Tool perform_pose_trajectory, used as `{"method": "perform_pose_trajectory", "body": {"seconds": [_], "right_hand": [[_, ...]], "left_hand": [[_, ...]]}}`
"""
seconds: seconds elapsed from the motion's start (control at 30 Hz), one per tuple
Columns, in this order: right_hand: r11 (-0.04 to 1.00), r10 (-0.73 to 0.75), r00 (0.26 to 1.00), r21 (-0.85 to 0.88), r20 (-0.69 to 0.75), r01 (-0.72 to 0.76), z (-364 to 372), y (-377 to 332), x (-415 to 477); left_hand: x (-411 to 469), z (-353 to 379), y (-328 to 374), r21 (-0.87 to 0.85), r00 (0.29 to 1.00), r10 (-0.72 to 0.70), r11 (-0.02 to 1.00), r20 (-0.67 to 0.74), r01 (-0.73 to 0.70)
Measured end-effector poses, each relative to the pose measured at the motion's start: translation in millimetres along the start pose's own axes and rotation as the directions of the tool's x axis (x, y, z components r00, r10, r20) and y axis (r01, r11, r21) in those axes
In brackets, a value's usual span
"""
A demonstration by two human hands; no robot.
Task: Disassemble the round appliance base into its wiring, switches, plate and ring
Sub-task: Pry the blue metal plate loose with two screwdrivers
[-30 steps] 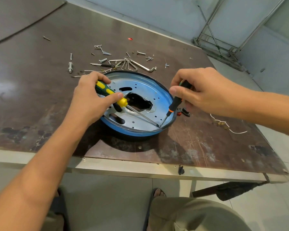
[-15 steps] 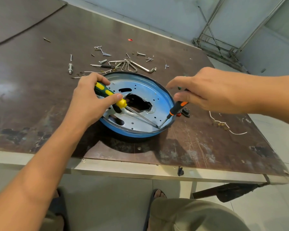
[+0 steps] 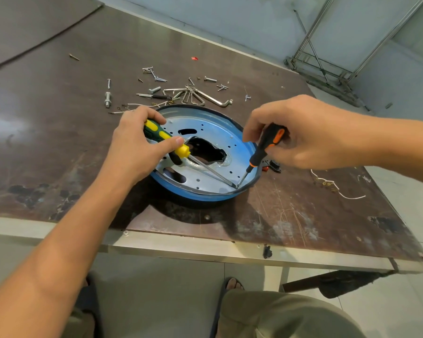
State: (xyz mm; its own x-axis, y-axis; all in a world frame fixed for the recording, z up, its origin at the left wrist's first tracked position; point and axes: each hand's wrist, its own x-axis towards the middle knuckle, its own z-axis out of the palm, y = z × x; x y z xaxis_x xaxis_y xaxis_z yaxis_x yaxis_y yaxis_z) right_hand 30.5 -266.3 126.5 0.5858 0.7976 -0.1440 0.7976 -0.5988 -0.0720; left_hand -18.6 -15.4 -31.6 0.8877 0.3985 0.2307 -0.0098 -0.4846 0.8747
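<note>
**Round appliance base** (image 3: 193,197), lying plate-up on the counter (image 3: 59,147) near the middle of its front edge. Two tool tips meet at the seam between the metal plate (image 3: 213,129) and the dark ring (image 3: 256,178), on the rim's near-right arc. The left hand (image 3: 137,150) grips the yellow-green screwdriver (image 3: 160,135), its shaft laid low across the plate. The right hand (image 3: 300,135) pinches the black-orange screwdriver (image 3: 266,142), held steeply. Recommended technique: lever in small bites with one blade, wedge the gap with the other, and steady the base against sliding. Loose screws and hex keys (image 3: 195,93) lie toward the far edge.
</note>
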Motion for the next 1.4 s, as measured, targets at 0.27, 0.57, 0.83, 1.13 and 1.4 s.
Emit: {"method": "perform_pose_trajectory", "body": {"seconds": [0.27,0.57,0.83,1.13,1.4], "right_hand": [[0.995,0.032,0.999,-0.09,-0.029,-0.034,5,6,4],[0.965,0.117,0.989,-0.245,0.086,-0.093,0,4,11],[0.984,-0.023,0.996,-0.174,0.09,0.039,-2,7,5],[0.978,0.198,0.976,0.092,-0.092,-0.19,12,2,-1],[0.996,0.058,0.998,0.066,0.039,-0.06,-2,5,-6]], "left_hand": [[0,0,0,0.005,1.0,0.004,1.0,-0.003,-0.004],[-1,0,-2,0.004,1.0,0.009,1.0,-0.003,-0.009],[0,1,-1,0.016,1.0,0.014,1.0,-0.004,-0.014],[-1,1,0,0.007,1.0,0.004,1.0,0.0,-0.004],[-1,0,0,0.013,1.0,0.007,1.0,0.001,-0.007]]}}
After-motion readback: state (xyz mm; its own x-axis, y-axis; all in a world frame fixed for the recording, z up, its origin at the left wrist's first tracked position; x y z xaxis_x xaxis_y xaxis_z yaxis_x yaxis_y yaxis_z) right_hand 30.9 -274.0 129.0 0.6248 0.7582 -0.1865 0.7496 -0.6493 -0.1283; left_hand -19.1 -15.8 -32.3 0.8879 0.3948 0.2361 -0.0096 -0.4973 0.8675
